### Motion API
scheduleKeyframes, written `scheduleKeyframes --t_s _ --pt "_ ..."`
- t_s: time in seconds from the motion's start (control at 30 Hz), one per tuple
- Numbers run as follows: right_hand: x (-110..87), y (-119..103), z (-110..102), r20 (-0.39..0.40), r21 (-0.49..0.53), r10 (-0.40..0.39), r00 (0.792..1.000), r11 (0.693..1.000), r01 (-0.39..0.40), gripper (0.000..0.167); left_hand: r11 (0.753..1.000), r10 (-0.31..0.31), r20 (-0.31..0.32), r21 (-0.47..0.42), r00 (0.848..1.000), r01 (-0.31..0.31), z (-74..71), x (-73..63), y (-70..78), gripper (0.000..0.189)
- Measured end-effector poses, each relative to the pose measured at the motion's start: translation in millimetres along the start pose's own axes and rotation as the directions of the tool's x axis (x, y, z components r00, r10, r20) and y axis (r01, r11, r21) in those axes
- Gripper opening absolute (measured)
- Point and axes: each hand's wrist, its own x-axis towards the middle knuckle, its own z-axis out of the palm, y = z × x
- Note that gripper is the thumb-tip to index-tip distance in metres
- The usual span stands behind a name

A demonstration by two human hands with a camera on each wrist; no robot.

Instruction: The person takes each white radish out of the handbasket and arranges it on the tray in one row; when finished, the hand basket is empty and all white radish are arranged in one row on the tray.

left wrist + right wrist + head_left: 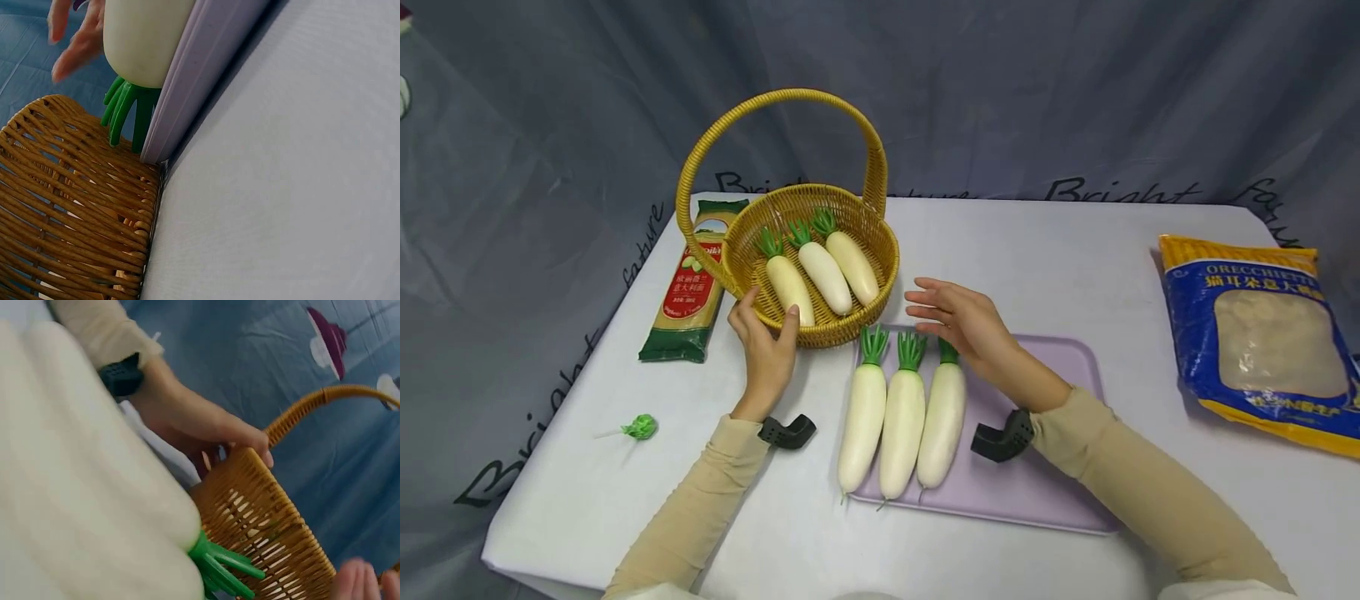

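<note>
A yellow wicker basket with a tall handle holds three white radishes, green tops toward the back. At its front left my left hand grips the rim; the right wrist view shows the thumb of that left hand over the edge, fingers against the outside. My right hand is apart from the basket, fingers extended and holding nothing, above the tops of more radishes. Three larger white radishes lie side by side on a lilac tray. In the left wrist view, the tray's edge meets the basket wall.
To the basket's left lies a red and green spaghetti packet, partly behind the handle. A green-wrapped lollipop is on the white tabletop at the left. A large blue and yellow orecchiette bag lies at the right.
</note>
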Motion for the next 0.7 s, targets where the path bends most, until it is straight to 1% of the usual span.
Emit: scheduleKeyframes --t_s 0.07,0.17,0.27,0.33,0.43,0.5,0.53,0.6,0.67,0.7 --pt "17.9 -1 6 0.058 0.077 -0.002 0.998 0.997 -0.003 0.042 1.0 0.0 -0.001 -0.003 1.0 0.0 -0.2 0.0 -0.6 0.062" --pt "40.4 -4 15 0.146 0.149 -0.056 0.988 0.988 0.034 0.046 1.0 -0.001 0.002 -0.004 1.0 0.001 -0.7 -0.2 -0.9 0.063" --pt "60.2 -7 24 0.195 0.166 -0.113 0.974 0.983 0.081 0.049 1.0 0.001 0.0 -0.002 1.0 -0.001 -0.5 -0.8 -0.3 0.062" --pt "71.9 -10 30 0.182 0.136 -0.119 0.976 0.986 0.094 0.05 1.0 0.002 -0.01 -0.001 1.0 -0.002 0.1 -1.0 -0.3 0.062" --pt "89.9 -13 39 0.119 -0.001 -0.142 0.983 0.99 0.143 0.051 1.0 0.003 -0.011 0.005 1.0 -0.003 0.7 -1.1 -0.5 0.062" --pt "100.7 -14 45 0.069 -0.107 -0.162 0.984 0.98 0.168 0.051 1.0 -0.001 -0.013 0.008 1.0 0.001 0.7 -1.0 -0.4 0.061" --pt "105.6 -13 48 0.044 -0.165 -0.173 0.984 0.97 0.178 0.051 1.0 -0.005 -0.01 0.01 1.0 0.005 0.5 -1.2 -0.1 0.061" --pt "113.0 -11 53 0.002 -0.293 -0.205 0.979 0.936 0.196 0.051 1.0 -0.008 -0.011 0.01 1.0 0.008 -0.1 -1.5 0.3 0.06" --pt "117.8 -9 59 -0.02 -0.453 -0.235 0.972 0.869 0.2 0.052 1.0 -0.016 -0.015 0.009 1.0 0.016 -0.5 -1.7 0.4 0.06" --pt "119.6 -7 61 -0.033 -0.532 -0.248 0.968 0.825 0.193 0.052 1.0 -0.018 -0.017 0.008 1.0 0.018 -0.5 -1.8 0.5 0.06"
